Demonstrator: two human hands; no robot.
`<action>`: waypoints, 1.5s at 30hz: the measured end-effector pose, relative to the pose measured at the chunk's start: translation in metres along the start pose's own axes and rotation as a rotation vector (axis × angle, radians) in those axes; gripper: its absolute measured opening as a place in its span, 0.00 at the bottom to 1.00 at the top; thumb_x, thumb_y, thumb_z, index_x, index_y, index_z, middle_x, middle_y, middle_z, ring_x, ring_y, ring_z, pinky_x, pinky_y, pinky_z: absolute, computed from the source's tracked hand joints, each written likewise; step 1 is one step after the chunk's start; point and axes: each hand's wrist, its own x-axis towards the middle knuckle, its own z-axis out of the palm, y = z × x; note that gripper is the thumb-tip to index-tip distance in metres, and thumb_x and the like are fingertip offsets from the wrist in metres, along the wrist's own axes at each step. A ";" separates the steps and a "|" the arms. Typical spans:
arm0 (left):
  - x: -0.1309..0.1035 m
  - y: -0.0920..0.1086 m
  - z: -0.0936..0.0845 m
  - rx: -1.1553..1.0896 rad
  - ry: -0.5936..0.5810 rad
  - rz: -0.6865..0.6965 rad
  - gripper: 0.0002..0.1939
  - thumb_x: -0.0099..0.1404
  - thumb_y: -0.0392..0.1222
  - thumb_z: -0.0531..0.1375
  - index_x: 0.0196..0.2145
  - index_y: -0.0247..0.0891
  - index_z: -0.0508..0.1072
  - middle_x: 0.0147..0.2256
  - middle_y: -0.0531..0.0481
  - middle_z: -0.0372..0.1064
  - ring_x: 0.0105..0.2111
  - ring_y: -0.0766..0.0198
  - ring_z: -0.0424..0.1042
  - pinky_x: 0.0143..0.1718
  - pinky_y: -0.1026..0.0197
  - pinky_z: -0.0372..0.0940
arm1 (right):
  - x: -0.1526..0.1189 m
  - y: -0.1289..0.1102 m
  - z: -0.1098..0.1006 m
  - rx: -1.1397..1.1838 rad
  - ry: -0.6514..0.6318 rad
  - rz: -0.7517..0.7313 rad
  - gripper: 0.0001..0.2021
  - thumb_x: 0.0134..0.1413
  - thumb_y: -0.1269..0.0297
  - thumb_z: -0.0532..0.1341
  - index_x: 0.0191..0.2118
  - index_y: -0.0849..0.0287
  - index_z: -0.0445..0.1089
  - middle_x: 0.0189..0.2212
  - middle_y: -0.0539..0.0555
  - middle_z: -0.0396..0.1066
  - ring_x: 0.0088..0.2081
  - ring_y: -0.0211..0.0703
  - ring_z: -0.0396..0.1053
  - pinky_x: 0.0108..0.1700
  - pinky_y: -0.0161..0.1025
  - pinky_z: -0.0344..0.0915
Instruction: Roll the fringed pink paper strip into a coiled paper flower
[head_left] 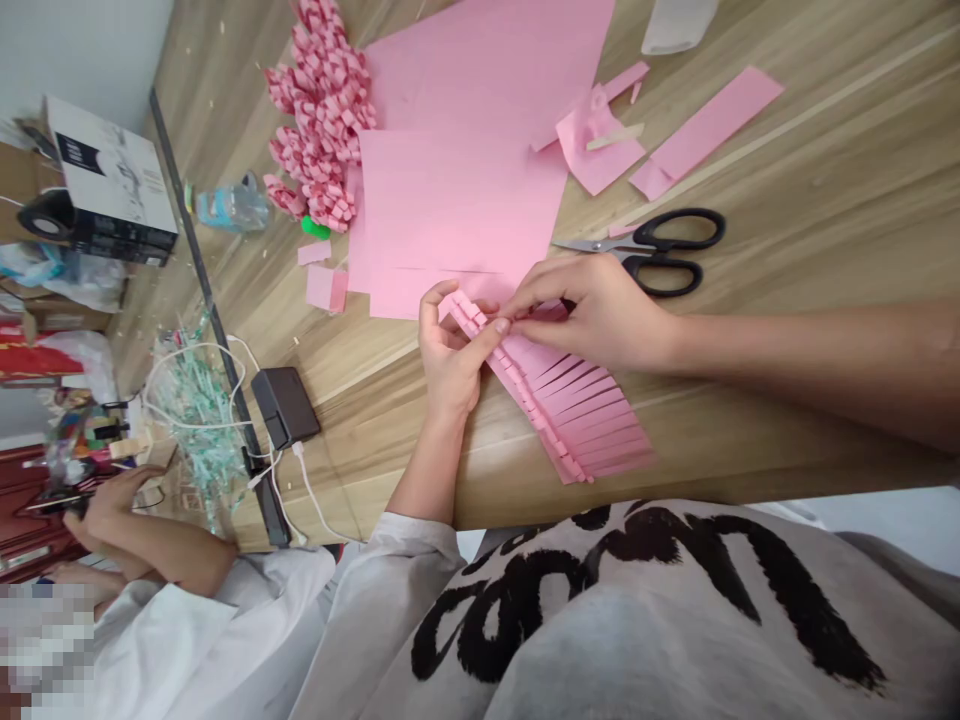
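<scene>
A pink paper strip (607, 410), cut into a fringe along one side with small folded loops along the other, lies slanted near the table's front edge. My left hand (454, 350) is closed on its upper left end, thumb on top. Beside that thumb, the fingertips of my right hand (592, 305) pinch the strip at the loops. Black-handled scissors (675, 245) rest just beyond my right hand, blades partly open. Large pink sheets (465, 200) lie beyond both hands, with a bunch of curled pink paper flowers (322, 120) at their left.
Pink scraps (712, 125) lie at the upper right, small pink pieces (327, 287) left of the sheets. A black power box (285, 405) with white cables, a plastic bottle (232, 207) and green tinsel (199, 430) are at left. Another person's arms (157, 530) show at lower left.
</scene>
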 end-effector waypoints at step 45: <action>-0.004 0.006 0.007 -0.065 0.027 -0.052 0.35 0.38 0.42 0.79 0.42 0.45 0.67 0.29 0.59 0.73 0.30 0.70 0.74 0.35 0.67 0.69 | -0.002 -0.001 0.003 0.028 0.057 -0.038 0.08 0.55 0.67 0.63 0.35 0.59 0.81 0.35 0.54 0.77 0.35 0.40 0.72 0.38 0.36 0.66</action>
